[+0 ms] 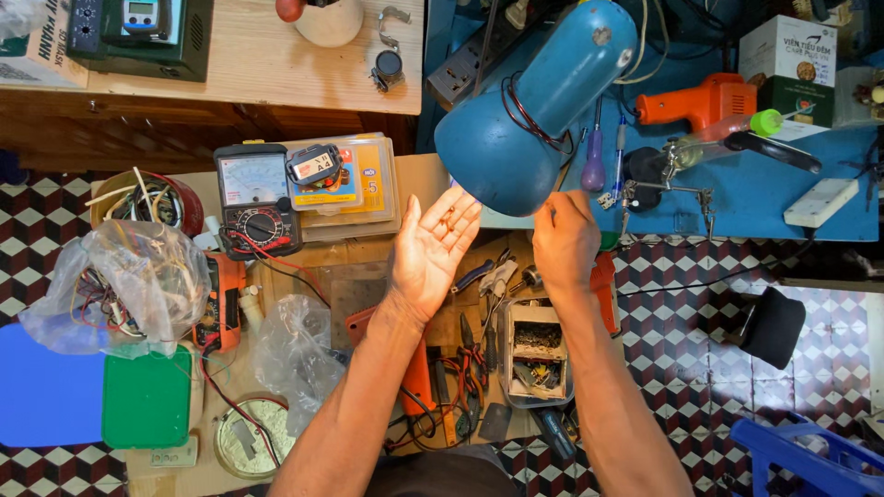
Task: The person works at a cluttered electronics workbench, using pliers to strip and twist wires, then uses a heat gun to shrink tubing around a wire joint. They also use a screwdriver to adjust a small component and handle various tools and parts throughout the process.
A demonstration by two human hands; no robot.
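Small parts (448,219), brownish and tiny, lie on the open palm of the left hand (433,250) at frame centre, fingers released. The right hand (564,241), beside it under the blue lamp (534,101), has fingers curled; whether they grasp anything cannot be told.

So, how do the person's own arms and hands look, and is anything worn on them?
Both arms are bare to the elbow, with no sleeves in view. The left hand and right hand wear no gloves, rings, watch or bracelet that can be seen.

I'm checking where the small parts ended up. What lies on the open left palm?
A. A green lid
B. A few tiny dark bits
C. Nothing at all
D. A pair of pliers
B: the left hand is turned palm up under the blue lamp, with a few tiny dark bits near its fingers.
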